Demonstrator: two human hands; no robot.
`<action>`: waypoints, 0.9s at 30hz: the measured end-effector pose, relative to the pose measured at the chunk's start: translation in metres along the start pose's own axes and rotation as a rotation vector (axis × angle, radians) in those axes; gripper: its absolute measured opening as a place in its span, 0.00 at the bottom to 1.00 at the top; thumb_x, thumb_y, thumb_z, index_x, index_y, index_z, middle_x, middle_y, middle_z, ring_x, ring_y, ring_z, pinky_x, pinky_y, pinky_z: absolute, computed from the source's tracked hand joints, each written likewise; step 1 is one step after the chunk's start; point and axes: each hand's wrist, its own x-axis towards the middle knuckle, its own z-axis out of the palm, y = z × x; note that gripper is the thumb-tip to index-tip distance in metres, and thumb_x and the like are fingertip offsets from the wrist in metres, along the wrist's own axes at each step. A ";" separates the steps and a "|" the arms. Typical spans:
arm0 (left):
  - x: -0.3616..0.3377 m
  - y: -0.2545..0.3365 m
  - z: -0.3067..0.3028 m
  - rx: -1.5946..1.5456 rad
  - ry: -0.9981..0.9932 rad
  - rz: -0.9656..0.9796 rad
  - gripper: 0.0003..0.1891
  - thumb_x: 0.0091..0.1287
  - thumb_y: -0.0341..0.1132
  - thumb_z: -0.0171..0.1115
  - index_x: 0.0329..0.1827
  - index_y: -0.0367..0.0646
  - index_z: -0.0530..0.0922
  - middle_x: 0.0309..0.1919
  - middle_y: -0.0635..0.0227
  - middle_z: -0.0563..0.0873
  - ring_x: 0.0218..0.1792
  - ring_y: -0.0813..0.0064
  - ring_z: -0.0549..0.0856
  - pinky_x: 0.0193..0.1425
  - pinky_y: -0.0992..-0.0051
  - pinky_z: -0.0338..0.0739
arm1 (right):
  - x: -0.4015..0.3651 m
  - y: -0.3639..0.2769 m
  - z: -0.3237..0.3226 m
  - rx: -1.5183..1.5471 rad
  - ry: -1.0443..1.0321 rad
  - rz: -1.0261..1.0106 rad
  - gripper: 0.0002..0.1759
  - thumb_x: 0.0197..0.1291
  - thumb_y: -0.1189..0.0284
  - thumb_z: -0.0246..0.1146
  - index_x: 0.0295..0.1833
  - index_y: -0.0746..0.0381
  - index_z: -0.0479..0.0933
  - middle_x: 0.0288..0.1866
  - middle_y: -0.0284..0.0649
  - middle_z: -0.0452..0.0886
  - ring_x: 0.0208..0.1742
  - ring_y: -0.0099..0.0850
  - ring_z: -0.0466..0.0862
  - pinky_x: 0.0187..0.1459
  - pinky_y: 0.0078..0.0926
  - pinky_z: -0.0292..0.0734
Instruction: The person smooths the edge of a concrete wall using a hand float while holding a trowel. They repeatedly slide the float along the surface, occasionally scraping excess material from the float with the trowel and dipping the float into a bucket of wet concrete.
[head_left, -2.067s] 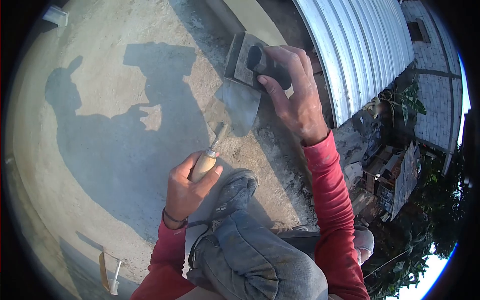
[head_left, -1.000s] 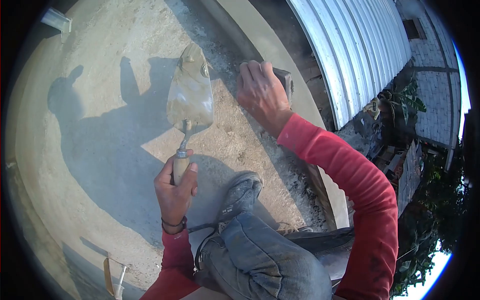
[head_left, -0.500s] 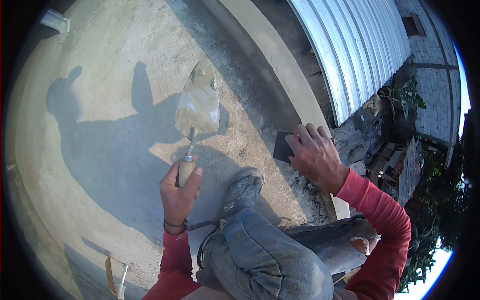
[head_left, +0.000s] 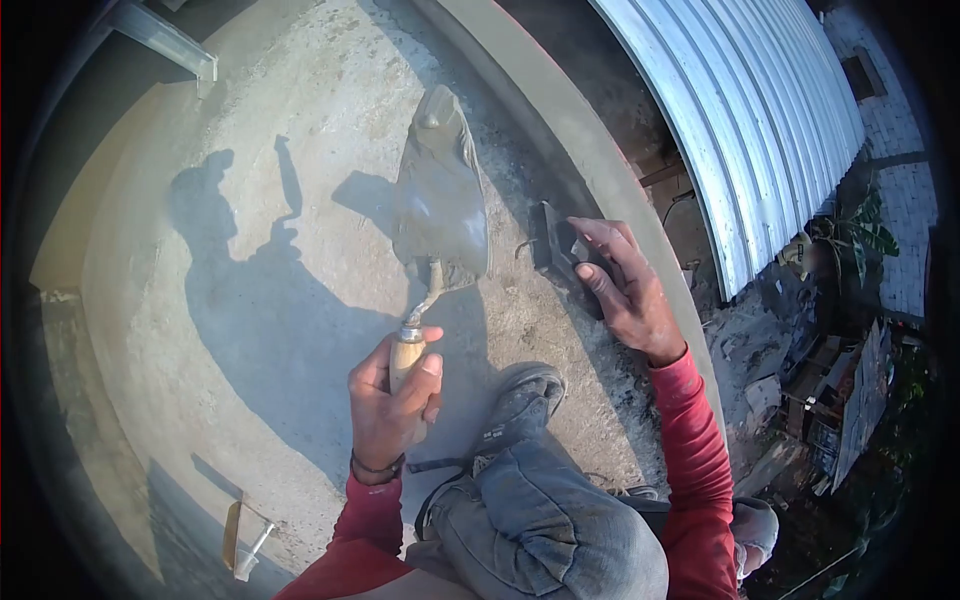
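My left hand (head_left: 395, 400) is closed round the wooden handle of a trowel (head_left: 440, 200), whose blade points away from me and carries a lump of wet mortar near its tip. In my right hand (head_left: 628, 290) is a dark, flat float (head_left: 546, 238), held between thumb and fingers beside the low curb (head_left: 590, 135). The float is tilted, with an edge toward the trowel. Below my hands are my bent knee in jeans (head_left: 560, 520) and a dusty shoe (head_left: 525, 400) on the rough floor.
A corrugated metal roof (head_left: 750, 130) lies beyond the curb, with rubble and boards (head_left: 830, 400) below it. A metal beam (head_left: 165, 42) stands at the upper left. Another tool with a pale handle (head_left: 250, 550) rests at the lower left.
The view has shifted. My right hand has drawn the float off the curb side and tipped it, opening its fingers somewhat. My left hand still holds the trowel, which has turned a little.
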 end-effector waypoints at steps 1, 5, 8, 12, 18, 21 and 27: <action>-0.003 0.010 -0.001 0.020 0.034 0.083 0.16 0.78 0.32 0.67 0.65 0.34 0.83 0.28 0.72 0.81 0.21 0.84 0.76 0.25 0.79 0.70 | -0.007 0.010 0.004 0.525 0.150 0.094 0.30 0.77 0.75 0.66 0.82 0.60 0.70 0.73 0.45 0.77 0.71 0.43 0.79 0.73 0.39 0.76; -0.004 0.012 0.008 0.083 0.046 0.152 0.16 0.79 0.30 0.66 0.66 0.32 0.82 0.27 0.73 0.81 0.21 0.85 0.76 0.26 0.79 0.70 | 0.005 0.029 -0.015 1.437 0.270 0.002 0.28 0.83 0.68 0.60 0.82 0.65 0.67 0.77 0.46 0.78 0.73 0.41 0.82 0.75 0.47 0.77; -0.004 0.002 0.016 0.101 -0.008 0.101 0.17 0.80 0.30 0.64 0.67 0.32 0.82 0.30 0.72 0.82 0.22 0.84 0.77 0.25 0.79 0.72 | 0.028 0.034 -0.019 1.607 0.223 -0.100 0.28 0.82 0.65 0.61 0.80 0.64 0.70 0.76 0.47 0.80 0.72 0.41 0.83 0.74 0.50 0.78; -0.010 -0.003 0.024 0.085 -0.038 -0.005 0.17 0.79 0.32 0.67 0.67 0.33 0.83 0.30 0.72 0.82 0.23 0.86 0.78 0.26 0.78 0.74 | 0.048 0.028 -0.016 1.511 0.267 -0.153 0.28 0.82 0.64 0.62 0.80 0.64 0.70 0.75 0.46 0.81 0.72 0.44 0.83 0.75 0.54 0.77; -0.009 0.002 0.027 0.030 -0.128 -0.087 0.18 0.82 0.35 0.65 0.69 0.34 0.82 0.31 0.72 0.82 0.22 0.84 0.78 0.25 0.78 0.73 | 0.053 0.002 -0.015 1.347 0.424 -0.260 0.25 0.81 0.64 0.65 0.76 0.63 0.75 0.73 0.44 0.84 0.72 0.42 0.84 0.75 0.50 0.77; -0.010 0.008 0.024 -0.093 -0.209 -0.150 0.19 0.84 0.37 0.63 0.71 0.35 0.81 0.32 0.72 0.82 0.22 0.84 0.77 0.24 0.77 0.72 | 0.042 -0.001 -0.010 1.283 0.420 -0.351 0.21 0.81 0.68 0.66 0.73 0.64 0.78 0.72 0.43 0.84 0.71 0.40 0.84 0.75 0.48 0.76; -0.011 0.024 0.017 -0.213 -0.299 -0.285 0.23 0.86 0.41 0.60 0.75 0.36 0.78 0.33 0.72 0.82 0.20 0.84 0.75 0.23 0.77 0.74 | 0.005 0.004 -0.006 1.311 0.398 -0.404 0.22 0.79 0.74 0.66 0.75 0.66 0.78 0.72 0.42 0.83 0.71 0.36 0.84 0.75 0.44 0.76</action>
